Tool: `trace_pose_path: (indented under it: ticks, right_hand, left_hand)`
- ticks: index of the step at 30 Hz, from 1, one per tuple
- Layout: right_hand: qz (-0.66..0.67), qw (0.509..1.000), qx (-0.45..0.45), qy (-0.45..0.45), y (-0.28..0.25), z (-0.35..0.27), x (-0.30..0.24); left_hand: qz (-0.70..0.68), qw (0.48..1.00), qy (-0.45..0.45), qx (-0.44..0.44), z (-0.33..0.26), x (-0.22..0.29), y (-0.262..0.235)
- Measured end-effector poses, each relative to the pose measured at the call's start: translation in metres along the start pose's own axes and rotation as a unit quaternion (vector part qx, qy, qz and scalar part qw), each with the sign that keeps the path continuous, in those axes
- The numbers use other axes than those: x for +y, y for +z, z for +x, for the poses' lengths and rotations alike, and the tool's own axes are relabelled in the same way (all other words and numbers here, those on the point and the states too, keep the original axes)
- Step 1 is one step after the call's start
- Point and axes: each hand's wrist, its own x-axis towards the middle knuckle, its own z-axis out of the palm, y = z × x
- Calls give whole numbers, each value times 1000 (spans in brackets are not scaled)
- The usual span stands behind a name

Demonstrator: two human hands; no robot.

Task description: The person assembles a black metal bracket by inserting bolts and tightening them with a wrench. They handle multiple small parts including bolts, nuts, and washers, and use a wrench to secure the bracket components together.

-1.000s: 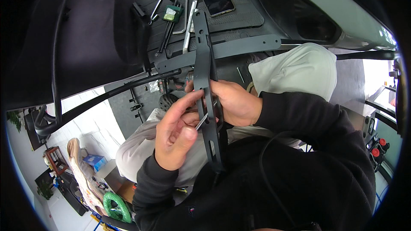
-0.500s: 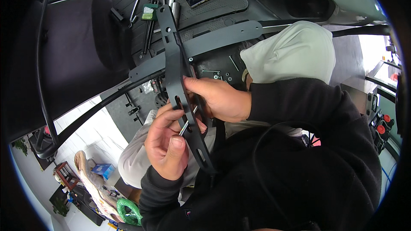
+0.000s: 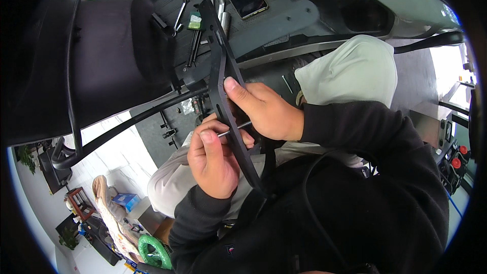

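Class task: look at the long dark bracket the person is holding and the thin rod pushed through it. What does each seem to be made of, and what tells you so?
Bracket: probably metal with a matte black coating, or possibly hard plastic; it is flat, thin, keeps its shape and shows only a dull sheen. Rod: likely bare steel, being slim, straight and shiny silver-grey. The left hand and right hand grip them.

Black slotted bar (image 3: 229, 101), silver pin (image 3: 234, 129), green hose coil (image 3: 153, 251).

Both hands grip a long black bracket (image 3: 223, 86); the left hand (image 3: 213, 160) pinches a thin metal pin (image 3: 234, 129) against it.
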Motion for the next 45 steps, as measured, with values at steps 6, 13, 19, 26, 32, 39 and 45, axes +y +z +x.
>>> trace_pose_path:
  ticks: [6, 13, 19, 26, 32, 39, 45]
  right_hand:
    - [102, 993, -5, 67, -1, 3, -1]
    - [93, 993, 7, 73, 1, -4, 0]
    - [174, 981, 41, 75, 5, -3, -9]
    - [309, 944, 109, 47, 7, -10, -23]
    - [224, 970, 88, -42, -1, -13, -19]
    - [256, 960, 117, 16, -1, -22, -29]
    - [203, 977, 70, -8, 2, -28, -32]
  left_hand:
    - [11, 999, -29, 23, 6, -1, 2]
    - [33, 998, -46, 34, 4, 3, 13]
    - [-5, 1000, -11, -2, 8, -2, 7]
    - [-39, 999, -3, 8, 2, -17, 11]
    - [38, 999, 36, 7, -3, -25, 22]
    - [34, 994, 100, 14, -11, -32, 35]
    - [119, 975, 187, 18, -15, -36, 38]
